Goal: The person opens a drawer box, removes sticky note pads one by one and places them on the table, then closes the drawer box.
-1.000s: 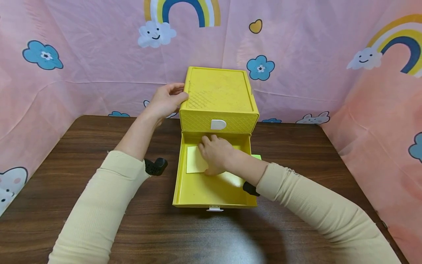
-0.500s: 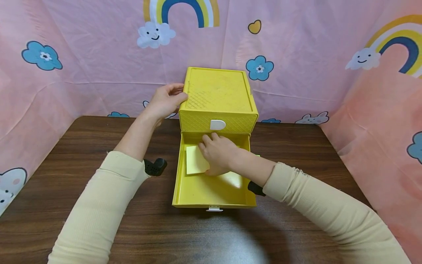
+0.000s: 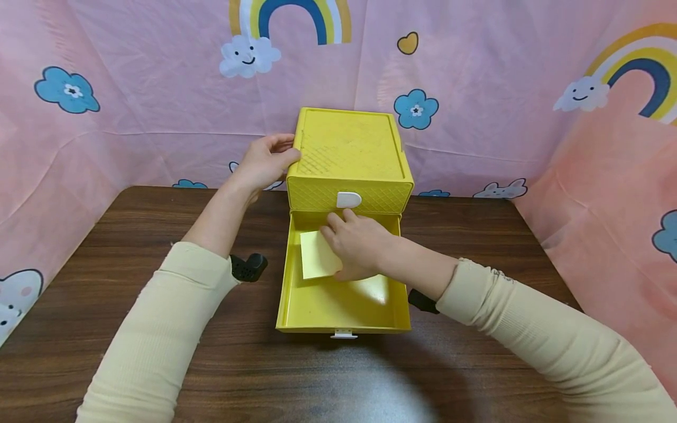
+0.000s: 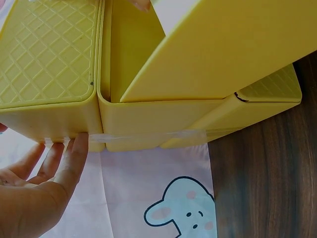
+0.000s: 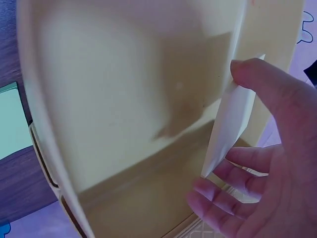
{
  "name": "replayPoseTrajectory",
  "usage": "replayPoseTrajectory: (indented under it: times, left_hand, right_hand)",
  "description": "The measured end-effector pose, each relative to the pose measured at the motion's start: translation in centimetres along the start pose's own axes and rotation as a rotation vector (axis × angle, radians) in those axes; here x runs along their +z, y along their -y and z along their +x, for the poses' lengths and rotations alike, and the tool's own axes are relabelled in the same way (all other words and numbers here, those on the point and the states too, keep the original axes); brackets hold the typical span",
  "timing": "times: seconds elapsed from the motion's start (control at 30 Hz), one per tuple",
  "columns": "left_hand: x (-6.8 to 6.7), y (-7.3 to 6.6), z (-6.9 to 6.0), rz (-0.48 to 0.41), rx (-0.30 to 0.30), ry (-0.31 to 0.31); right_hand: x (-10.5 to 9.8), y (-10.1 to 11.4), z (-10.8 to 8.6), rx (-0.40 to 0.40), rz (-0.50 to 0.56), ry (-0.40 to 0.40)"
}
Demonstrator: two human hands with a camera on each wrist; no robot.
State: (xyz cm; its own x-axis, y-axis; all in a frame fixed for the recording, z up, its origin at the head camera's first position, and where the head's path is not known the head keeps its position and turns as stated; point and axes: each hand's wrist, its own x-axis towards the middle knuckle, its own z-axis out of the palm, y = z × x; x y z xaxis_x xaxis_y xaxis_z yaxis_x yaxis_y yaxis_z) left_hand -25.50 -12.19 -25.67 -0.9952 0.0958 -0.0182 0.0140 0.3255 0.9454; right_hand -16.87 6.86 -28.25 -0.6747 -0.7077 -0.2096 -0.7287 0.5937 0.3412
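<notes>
A yellow two-drawer box stands at the back of the table, its lower drawer pulled out. Inside that drawer, my right hand pinches a pale yellow pad of sticky notes between thumb and fingers. In the right wrist view, the sticky note pad stands tilted on edge above the drawer floor. My left hand rests against the box's upper left side, thumb at the top edge. Its fingers lie fairly straight along the side wall in the left wrist view.
A light green note pad lies on the table beside the drawer; my right forearm covers it in the head view. White tabs mark the upper drawer and the lower drawer's front. A pink printed cloth hangs behind the wooden table.
My right hand has shifted slightly right and the yellow sticky note pad has tilted with it. My right forearm has swung right, covering the green pad. The left hand stays put.
</notes>
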Motion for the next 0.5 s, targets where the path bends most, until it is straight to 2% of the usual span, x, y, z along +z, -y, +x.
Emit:
replayPoseTrajectory:
  times: [0.27, 0.5]
  left_hand:
    - [-0.1, 0.0, 0.0, 0.001, 0.004, 0.006]
    - [-0.1, 0.0, 0.0, 0.002, 0.002, 0.010]
  right_hand:
    - [0.2, -0.5, -1.1, -0.023, 0.012, -0.055]
    - [0.7, -1.2, -2.2, -0.025, 0.038, -0.058]
